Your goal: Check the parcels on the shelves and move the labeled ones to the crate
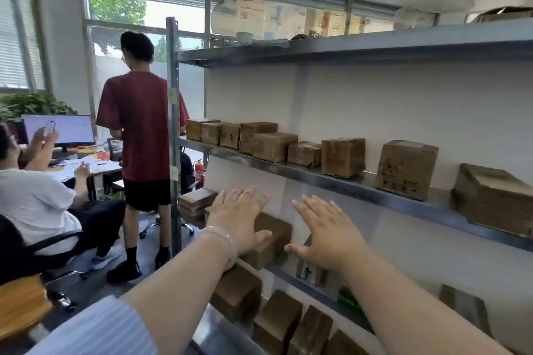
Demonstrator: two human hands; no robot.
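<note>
A brown cardboard parcel (275,235) sits at the front edge of a metal shelf (300,282), low in the rack. The left hand (239,220) lies flat over its left end, fingers straight and spread, the thumb against the parcel's top. It grips nothing. The right hand (327,235) is just beside it, equally flat and spread. It covers most of a second parcel (310,272), of which only a corner with a printed label shows. Whether this palm touches it is unclear. A pale bracelet (223,238) circles the left wrist. More parcels (343,157) line the shelf above, and others (236,294) the one below, cut off by the frame. Left of the rack stands a person in a red shirt (138,130).
</note>
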